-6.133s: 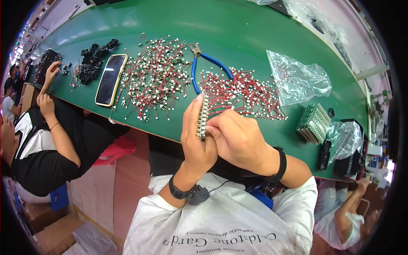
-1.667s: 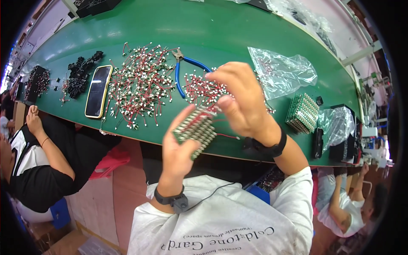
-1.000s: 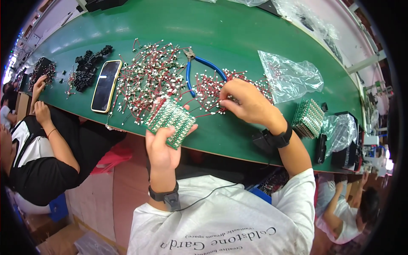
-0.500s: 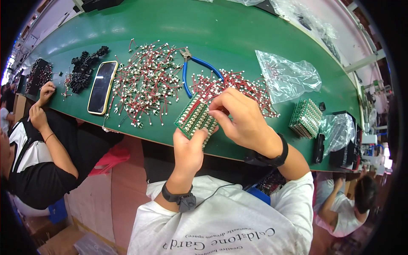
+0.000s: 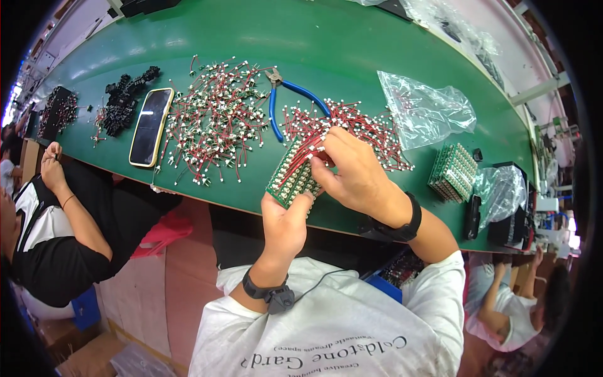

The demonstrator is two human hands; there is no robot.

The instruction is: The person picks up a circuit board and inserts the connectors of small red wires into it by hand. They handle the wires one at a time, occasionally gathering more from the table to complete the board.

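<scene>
Right, nearest first, on the near side of the pliers (image 5: 275, 79): the left hand (image 5: 284, 226) clasps a green panel (image 5: 293, 181) studded with small pale parts, thumb across its lower edge, face tilted up. Several red leads (image 5: 303, 158) lie over that face. And in leans the right hand (image 5: 357, 173), thumb and forefinger closed on what looks like the end of one red lead, though the fingertips hide the exact contact. Looks to me like the placing step, a lead set against its spot on the panel; the next move seems to call for a firm left hold, a small precise touch from the right, and care not to brush the other leads aside.

Out we go! Well right of the pliers and nearer than them, a stack of boards (image 5: 453, 173); well left, a phone (image 5: 151, 127), screen up. Just left of the pliers sprawls a tangle of wired parts (image 5: 217, 119); just right, by one handle, a heap of loose leads (image 5: 370, 132). Farther right, a clear bag (image 5: 430, 113) lies on the green worktop (image 5: 326, 50).
</scene>
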